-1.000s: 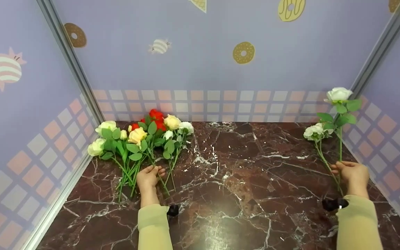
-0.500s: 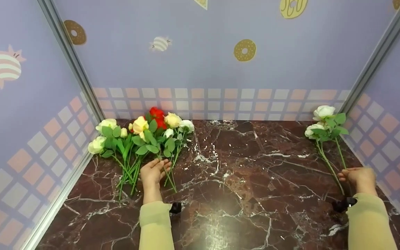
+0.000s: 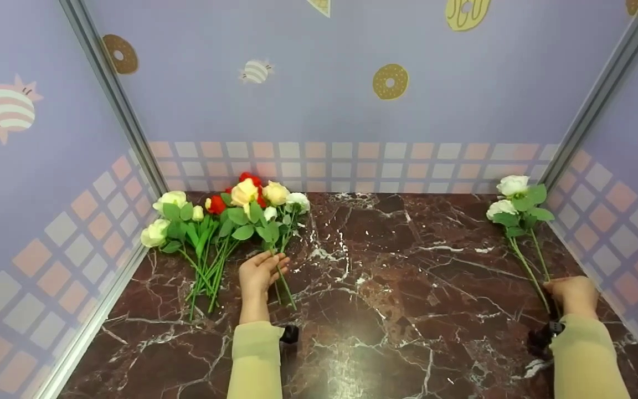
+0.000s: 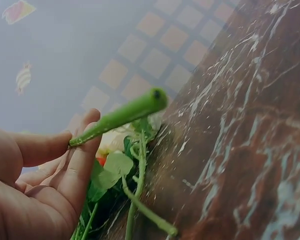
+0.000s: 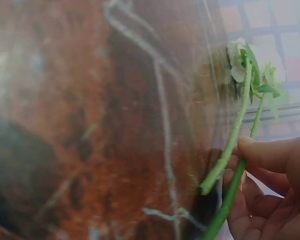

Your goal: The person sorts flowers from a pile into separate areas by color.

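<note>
My left hand (image 3: 261,272) pinches the green stem (image 4: 125,114) of a peach-yellow rose (image 3: 245,193) between thumb and fingers. The bloom overlaps the red roses (image 3: 215,205) at the back left, and the stem's cut end points toward the left wrist camera. On the far right, my right hand (image 3: 574,295) pinches the stem (image 5: 232,192) of a white rose (image 3: 513,185) with leaves. Beside that rose a second white flower (image 3: 500,210) lies on the table, its loose stem (image 5: 224,160) running close along the held one.
Pale green-white roses (image 3: 155,233) and a cream rose (image 3: 276,192) lie in the left pile, with a white flower (image 3: 298,202) at its right side. The dark marble tabletop (image 3: 385,266) ends at a patterned back wall (image 3: 341,111); side walls stand left and right.
My left hand has moved right, carrying the peach-yellow rose across the pile. The right hand has come nearer, lowering the white rose from against the back corner down beside the other white flower.
</note>
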### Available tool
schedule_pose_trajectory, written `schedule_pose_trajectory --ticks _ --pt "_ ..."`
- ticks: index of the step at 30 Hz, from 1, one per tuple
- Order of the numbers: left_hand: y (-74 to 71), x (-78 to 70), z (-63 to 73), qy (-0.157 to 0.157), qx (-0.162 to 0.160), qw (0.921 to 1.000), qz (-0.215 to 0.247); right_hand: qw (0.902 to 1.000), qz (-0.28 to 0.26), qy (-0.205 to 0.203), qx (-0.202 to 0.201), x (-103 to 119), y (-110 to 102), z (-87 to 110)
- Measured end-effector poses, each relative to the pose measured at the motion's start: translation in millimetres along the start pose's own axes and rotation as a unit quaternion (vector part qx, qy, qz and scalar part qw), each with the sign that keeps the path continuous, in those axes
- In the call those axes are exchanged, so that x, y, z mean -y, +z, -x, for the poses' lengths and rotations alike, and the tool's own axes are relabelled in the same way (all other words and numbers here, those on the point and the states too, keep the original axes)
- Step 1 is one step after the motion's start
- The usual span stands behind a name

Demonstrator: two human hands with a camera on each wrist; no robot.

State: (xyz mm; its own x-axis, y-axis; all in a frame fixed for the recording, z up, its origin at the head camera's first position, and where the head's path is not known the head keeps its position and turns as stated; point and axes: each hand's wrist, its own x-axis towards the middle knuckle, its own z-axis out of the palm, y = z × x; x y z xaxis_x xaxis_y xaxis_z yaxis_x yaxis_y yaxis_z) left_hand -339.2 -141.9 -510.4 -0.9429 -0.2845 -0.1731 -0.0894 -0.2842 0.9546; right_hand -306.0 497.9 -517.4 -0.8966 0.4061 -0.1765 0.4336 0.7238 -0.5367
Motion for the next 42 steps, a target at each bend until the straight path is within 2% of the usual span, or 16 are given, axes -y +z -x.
schedule_pose_trajectory --ticks 8,13,20,24,29,37,42 --pt "11.7 1.8 1.6 0.0 0.017 0.9998 -0.007 0.999 -0.021 0.016 -0.037 -1.2 5.7 5.6" --pt "14.2 2.5 1.7 -0.012 0.02 0.9997 -0.009 0.9989 -0.006 0.002 -0.046 0.6 5.8 7.5" --pt "17.0 2.7 1.9 -0.014 0.024 0.9996 -0.009 0.993 -0.053 0.016 -0.104 13.2 8.4 12.0" --pt "20.1 4.5 1.6 -0.014 0.023 0.9996 -0.001 0.9835 -0.082 0.012 -0.161 32.3 12.6 13.4" --pt "25.2 5.2 3.1 -0.005 0.03 0.9995 0.003 0.9698 -0.115 -0.024 -0.214 62.8 24.1 16.7" --pt "35.0 4.3 9.0 0.008 0.045 0.9987 -0.022 0.9622 -0.132 -0.087 -0.222 118.3 54.8 30.9" --pt "43.2 1.6 12.8 0.018 0.061 0.9977 -0.024 0.96 -0.151 -0.136 -0.193 149.2 80.0 42.3"
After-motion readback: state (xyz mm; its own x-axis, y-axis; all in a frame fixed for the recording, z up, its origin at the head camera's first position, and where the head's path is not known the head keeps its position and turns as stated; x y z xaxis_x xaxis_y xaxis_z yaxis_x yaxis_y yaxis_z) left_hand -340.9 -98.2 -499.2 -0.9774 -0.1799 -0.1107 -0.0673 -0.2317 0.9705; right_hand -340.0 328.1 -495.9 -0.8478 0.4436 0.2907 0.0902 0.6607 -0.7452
